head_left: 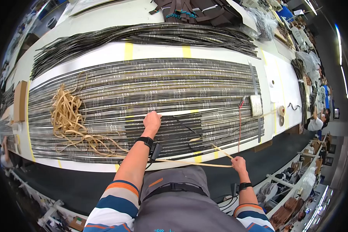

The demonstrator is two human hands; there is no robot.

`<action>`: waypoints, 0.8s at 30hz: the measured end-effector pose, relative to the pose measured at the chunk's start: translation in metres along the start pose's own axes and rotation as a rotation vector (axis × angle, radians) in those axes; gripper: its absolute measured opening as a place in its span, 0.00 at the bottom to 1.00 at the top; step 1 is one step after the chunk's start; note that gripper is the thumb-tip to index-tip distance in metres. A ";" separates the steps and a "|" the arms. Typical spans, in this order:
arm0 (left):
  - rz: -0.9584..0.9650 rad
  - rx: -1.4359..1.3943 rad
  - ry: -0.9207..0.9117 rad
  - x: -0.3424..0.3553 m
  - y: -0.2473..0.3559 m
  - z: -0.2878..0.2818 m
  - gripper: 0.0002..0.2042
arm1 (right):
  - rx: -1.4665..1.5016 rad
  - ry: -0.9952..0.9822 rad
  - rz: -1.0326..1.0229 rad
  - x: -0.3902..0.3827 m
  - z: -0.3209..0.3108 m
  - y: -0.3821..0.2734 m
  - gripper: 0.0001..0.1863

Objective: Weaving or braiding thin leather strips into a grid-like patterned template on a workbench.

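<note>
Many long dark strips [154, 83] lie side by side across the table. My left hand [152, 123] rests over a darker patch [164, 137] among the strips, its fingers curled closed; what they hold, if anything, is hidden. At the table's front edge, my right hand [239, 164] pinches a narrow tan tape [205, 164], and a short end of it sticks up to the left. The tape runs leftward past my left forearm toward a tangled tan heap [67, 110] on the strips. A thin black loop [196, 145] lies between my hands.
A roll of tape [281, 111] stands at the right. Near it are a pale block [255, 105], a metal bar [253, 77] and a red-handled tool [241, 102]. A bundle of dark strips [154, 34] lies along the far side, and a cardboard box [20, 101] stands left.
</note>
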State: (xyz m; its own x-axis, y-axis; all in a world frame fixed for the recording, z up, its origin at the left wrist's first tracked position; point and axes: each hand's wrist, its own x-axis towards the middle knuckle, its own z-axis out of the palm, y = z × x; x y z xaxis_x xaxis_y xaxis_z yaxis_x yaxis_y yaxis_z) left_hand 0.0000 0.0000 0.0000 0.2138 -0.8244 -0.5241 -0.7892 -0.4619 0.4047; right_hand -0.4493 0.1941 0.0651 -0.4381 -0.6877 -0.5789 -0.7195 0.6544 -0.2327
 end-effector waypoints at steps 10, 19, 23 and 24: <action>0.007 0.000 0.119 -0.002 -0.012 0.019 0.16 | -0.492 -0.137 -0.095 0.068 -0.048 0.050 0.11; -0.010 -0.044 0.105 0.006 -0.004 0.016 0.16 | 0.025 -0.184 -0.671 0.093 0.025 -0.183 0.13; -0.021 0.016 0.090 0.012 0.017 0.028 0.19 | -0.097 -0.029 -0.814 0.092 0.078 -0.219 0.11; -0.057 0.025 0.040 0.021 -0.009 0.032 0.20 | -0.156 -0.019 -0.794 0.081 0.094 -0.234 0.09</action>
State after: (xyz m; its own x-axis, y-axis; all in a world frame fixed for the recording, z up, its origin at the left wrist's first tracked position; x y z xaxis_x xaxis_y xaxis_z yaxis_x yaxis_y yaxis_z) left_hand -0.0069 -0.0024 -0.0381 0.2814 -0.8096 -0.5152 -0.7892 -0.5006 0.3557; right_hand -0.2659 0.0149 -0.0009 0.2436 -0.9224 -0.2998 -0.8794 -0.0797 -0.4694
